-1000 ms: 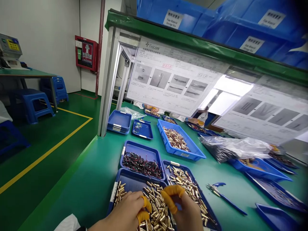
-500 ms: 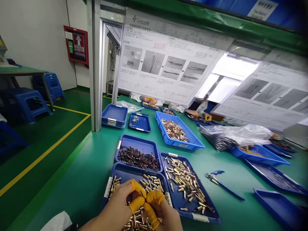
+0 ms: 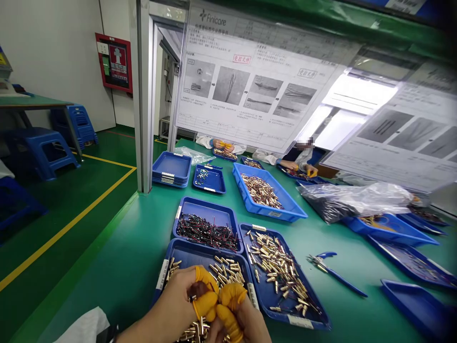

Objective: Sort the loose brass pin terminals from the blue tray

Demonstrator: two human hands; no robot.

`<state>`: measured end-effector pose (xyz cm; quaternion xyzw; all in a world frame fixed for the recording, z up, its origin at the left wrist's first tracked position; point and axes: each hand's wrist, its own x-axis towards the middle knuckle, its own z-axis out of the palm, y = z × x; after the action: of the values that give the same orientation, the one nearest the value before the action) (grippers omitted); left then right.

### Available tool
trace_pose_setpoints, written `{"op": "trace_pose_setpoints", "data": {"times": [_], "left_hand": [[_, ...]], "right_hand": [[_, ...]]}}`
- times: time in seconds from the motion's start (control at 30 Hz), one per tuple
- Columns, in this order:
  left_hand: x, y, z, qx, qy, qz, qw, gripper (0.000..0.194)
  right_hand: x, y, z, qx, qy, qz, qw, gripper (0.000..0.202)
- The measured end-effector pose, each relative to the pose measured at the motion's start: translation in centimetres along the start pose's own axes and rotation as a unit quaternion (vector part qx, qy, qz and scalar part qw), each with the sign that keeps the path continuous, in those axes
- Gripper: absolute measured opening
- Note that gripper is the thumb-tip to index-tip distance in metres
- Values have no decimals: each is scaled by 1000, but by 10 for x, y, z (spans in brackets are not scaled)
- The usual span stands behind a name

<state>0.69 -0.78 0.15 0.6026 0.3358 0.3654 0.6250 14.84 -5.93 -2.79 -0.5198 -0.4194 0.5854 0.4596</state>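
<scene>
My left hand point(image 3: 180, 305) and my right hand point(image 3: 239, 317) meet at the bottom edge, over the near blue tray point(image 3: 185, 259) of small brass pins point(image 3: 224, 270). Yellow finger cots cover the fingertips of both hands, and those fingertips pinch together around something small; what each hand grips is too small to tell apart. More brass pins lie under my hands. To the right a second tray point(image 3: 303, 321) holds scattered brass pins. Behind the near one, a tray point(image 3: 203, 209) holds thin dark red wires point(image 3: 207, 232).
Blue-handled pliers point(image 3: 333, 272) lie on the green bench point(image 3: 143, 247) to the right. A deeper blue bin point(image 3: 291, 209) of brass parts, stacked trays point(image 3: 171, 169) and a plastic bag point(image 3: 353, 200) sit farther back. Other people's hands point(image 3: 223, 145) work beyond hanging instruction sheets point(image 3: 250, 85).
My hands, apart a second ago, have come together, fingertips touching over the near tray. The view has tilted down and shifted slightly.
</scene>
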Motion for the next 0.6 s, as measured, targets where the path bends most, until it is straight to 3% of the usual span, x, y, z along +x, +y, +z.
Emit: {"op": "trace_pose_setpoints", "data": {"times": [0.1, 0.23, 0.37, 0.5, 0.6], "left_hand": [[1, -1, -1, -71, -12, -25, 997, 8], [4, -1, -4, -98, 27, -37, 994, 10], [7, -3, -5, -95, 67, -51, 992, 18], [7, -4, -5, -97, 60, -39, 993, 21], [5, -4, -4, -72, 52, -18, 996, 17]], "right_hand": [[-2, -14, 6, 61, -7, 10, 998, 52], [-3, -18, -1, -32, 69, -90, 993, 39], [-3, -20, -13, -111, 70, -79, 988, 35], [-5, -25, -12, -144, 73, -77, 984, 29], [-6, -28, -6, -201, 98, -121, 967, 26]]}}
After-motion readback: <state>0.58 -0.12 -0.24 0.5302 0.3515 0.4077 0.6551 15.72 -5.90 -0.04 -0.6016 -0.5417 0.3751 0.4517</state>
